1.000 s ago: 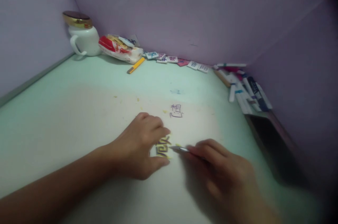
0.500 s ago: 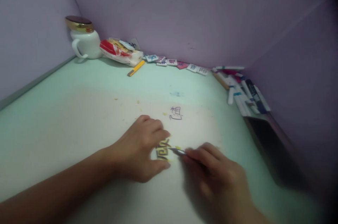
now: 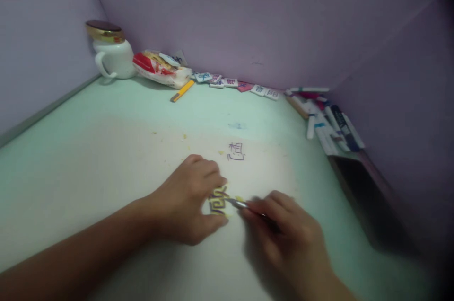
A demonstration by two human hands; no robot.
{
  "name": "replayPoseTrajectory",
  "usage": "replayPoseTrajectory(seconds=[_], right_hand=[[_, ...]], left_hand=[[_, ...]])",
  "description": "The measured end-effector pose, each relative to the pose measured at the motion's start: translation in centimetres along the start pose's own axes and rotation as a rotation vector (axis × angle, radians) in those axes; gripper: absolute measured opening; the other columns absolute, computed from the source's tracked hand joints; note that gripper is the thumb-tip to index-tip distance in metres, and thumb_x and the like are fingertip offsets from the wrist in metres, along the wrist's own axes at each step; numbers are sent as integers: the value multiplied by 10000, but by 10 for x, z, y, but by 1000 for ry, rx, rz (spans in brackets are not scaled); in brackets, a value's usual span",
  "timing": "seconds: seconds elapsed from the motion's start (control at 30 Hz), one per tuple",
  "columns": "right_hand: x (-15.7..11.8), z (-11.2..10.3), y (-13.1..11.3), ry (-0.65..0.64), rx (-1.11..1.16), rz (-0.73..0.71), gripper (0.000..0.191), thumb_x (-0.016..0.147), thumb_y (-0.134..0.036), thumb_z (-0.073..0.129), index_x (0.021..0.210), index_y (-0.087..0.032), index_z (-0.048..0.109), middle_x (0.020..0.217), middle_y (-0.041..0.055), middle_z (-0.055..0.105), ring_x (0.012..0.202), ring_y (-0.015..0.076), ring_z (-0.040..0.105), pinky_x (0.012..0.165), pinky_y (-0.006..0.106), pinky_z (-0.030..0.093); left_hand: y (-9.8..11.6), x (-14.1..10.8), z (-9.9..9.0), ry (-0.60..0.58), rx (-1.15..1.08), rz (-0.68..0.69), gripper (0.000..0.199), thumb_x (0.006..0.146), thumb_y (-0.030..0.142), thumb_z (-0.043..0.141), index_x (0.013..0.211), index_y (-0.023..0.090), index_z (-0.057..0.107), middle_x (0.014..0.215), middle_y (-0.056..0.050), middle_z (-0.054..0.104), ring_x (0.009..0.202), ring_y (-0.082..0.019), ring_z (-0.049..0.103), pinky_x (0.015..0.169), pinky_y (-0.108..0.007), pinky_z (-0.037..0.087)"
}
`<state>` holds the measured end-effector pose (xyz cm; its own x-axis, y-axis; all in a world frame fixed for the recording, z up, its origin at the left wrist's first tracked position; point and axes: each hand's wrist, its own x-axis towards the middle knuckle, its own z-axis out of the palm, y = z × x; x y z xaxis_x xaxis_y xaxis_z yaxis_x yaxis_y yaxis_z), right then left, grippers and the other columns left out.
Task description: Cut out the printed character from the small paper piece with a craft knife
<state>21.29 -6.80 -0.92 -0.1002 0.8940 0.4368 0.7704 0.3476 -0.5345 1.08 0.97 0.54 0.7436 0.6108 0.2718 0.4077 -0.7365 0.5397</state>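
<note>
A small pale tile [image 3: 218,201] with a dark and yellow character lies on the table, between the thumb and fingers of my left hand [image 3: 193,201], which grip its near and far edges. From the right, my right hand [image 3: 289,232] pinches a thin metal-tipped tool [image 3: 240,204]. The tool's point touches or hovers just over the tile's right side; blur hides which. Beyond the tile, a purple character [image 3: 236,151] is drawn on the white surface. Yellow bits [image 3: 221,153] are scattered around.
A white mug [image 3: 115,59] with a gold-rimmed lid, a red and white packet [image 3: 161,71] and a yellow stick [image 3: 182,91] stand at the back left. Small character tiles [image 3: 230,83] line the back wall. Markers [image 3: 326,126] and a dark flat device [image 3: 369,201] lie on the right.
My right hand and the tool have shifted very slightly. My left hand keeps nearly the same place on the tile.
</note>
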Motion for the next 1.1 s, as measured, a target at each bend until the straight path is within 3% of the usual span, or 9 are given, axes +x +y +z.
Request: replayPoseTrajectory(seconds=[0.13,0.57,0.93,1.1], right_hand=[[-3,0,6,-64,81,46,92,873,-193,606,806,-200,667,653,-7,535,550,126,503,501,248,356],[-5,2,0,14,10,8,99,869,-162,597,811,-189,672,659,10,544,554,140,510,484,252,356],[4,0,2,14,-25,-83,96,850,-132,618,781,-139,685,604,14,529,510,132,489,449,240,354],[5,-2,2,-16,-36,-57,126,858,-153,607,765,-152,691,598,8,523,506,131,488,446,239,355]], left_hand=[[-1,1,0,-4,-8,2,275,721,275,681,920,88,648,804,-68,557,767,-208,487,797,-391,359],[0,-2,4,38,55,-7,267,722,289,662,898,90,638,763,-59,554,724,-199,478,770,-387,378],[0,-1,1,11,32,4,257,739,294,646,901,95,628,790,-65,572,740,-201,488,792,-391,375],[-1,-1,3,12,43,-5,259,732,302,649,894,102,625,794,-65,578,744,-204,491,794,-394,379]])
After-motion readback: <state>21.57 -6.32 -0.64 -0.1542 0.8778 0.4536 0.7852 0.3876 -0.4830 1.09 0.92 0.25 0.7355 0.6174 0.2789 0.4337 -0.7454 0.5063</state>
